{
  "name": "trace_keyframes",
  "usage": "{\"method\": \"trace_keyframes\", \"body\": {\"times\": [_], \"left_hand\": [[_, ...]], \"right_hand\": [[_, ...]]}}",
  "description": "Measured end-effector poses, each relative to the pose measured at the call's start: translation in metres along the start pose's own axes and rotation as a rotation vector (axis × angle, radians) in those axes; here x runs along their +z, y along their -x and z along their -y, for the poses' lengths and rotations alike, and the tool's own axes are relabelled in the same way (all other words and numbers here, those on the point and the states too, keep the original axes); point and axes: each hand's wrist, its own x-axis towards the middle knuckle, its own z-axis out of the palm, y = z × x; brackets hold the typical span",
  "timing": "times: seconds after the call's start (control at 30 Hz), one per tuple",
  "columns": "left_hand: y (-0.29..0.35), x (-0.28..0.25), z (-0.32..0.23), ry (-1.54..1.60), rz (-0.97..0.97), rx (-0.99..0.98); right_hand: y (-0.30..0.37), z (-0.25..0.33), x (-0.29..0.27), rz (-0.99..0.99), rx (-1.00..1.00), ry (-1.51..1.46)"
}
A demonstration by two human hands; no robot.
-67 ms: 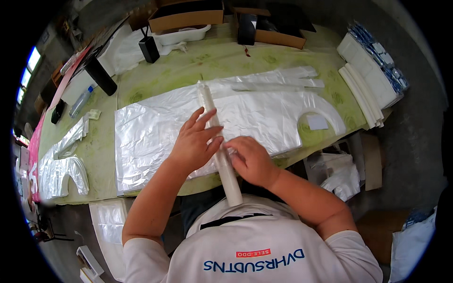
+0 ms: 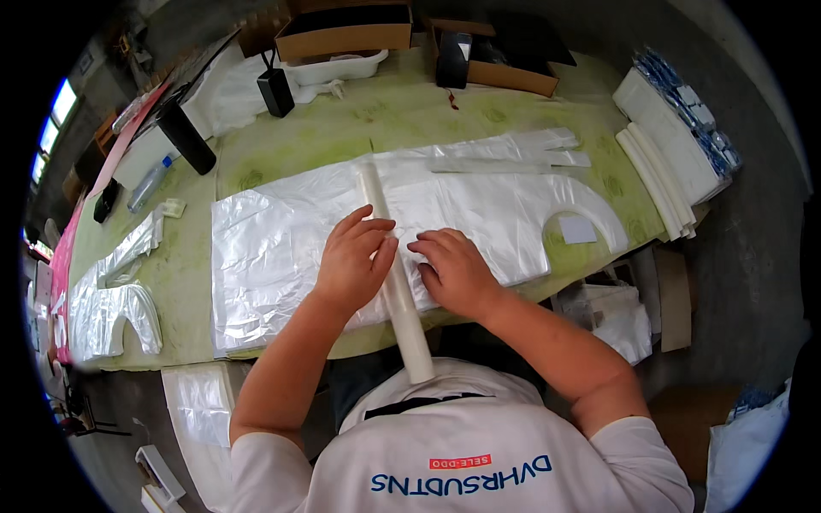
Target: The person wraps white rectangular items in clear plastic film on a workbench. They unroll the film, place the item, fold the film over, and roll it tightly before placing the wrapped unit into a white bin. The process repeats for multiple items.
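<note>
A whitish translucent plastic roll lies lengthwise over a flat layer of clear plastic film, its near end reaching past the table edge to my shirt. My left hand is at the roll's left side, fingers spread, with fingertips and thumb at or over its surface. On the other side, my right hand has loosely bent fingers apart from each other, their tips just right of the roll with a small gap showing. The film has long strips and a curved, apron-like cut-out at its right end.
A white card lies inside the cut-out. To the right are white rolls and a white stack topped with blue packets. Cardboard boxes, a black tumbler and a bottle stand farther back. More cut film lies left.
The roll has slid slightly toward me. My left fingers have drawn back from across it, and my right fingertips have come slightly off its side.
</note>
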Motion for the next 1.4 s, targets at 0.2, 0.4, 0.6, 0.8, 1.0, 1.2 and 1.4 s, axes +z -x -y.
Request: {"method": "trace_keyframes", "body": {"times": [0.2, 0.4, 0.6, 0.8, 1.0, 1.2, 1.4], "left_hand": [[0.02, -0.003, -0.004, 0.031, 0.085, -0.077], [0.023, -0.005, -0.008, 0.073, 0.093, -0.167], [0.025, -0.008, -0.008, 0.091, 0.066, -0.172], [0.022, -0.002, -0.008, 0.121, 0.057, -0.177], [0.025, -0.002, -0.006, 0.109, 0.032, -0.134], [0.031, -0.003, -0.001, 0.112, 0.021, -0.156], [0.026, 0.003, -0.002, 0.13, 0.037, -0.136]], "right_hand": [[-0.053, -0.043, 0.046, 0.289, -0.032, 0.226], [-0.116, -0.103, 0.051, 0.336, 0.263, 0.32], [-0.093, -0.225, -0.079, -0.295, 0.965, -0.38], [0.012, -0.31, -0.255, -0.541, 1.329, 0.109], [0.006, -0.211, -0.144, -0.23, 0.323, 0.301], [-0.077, -0.064, 0.0, 0.321, 0.364, 0.405], [-0.12, -0.06, 0.043, 0.208, 0.384, 0.491]]}}
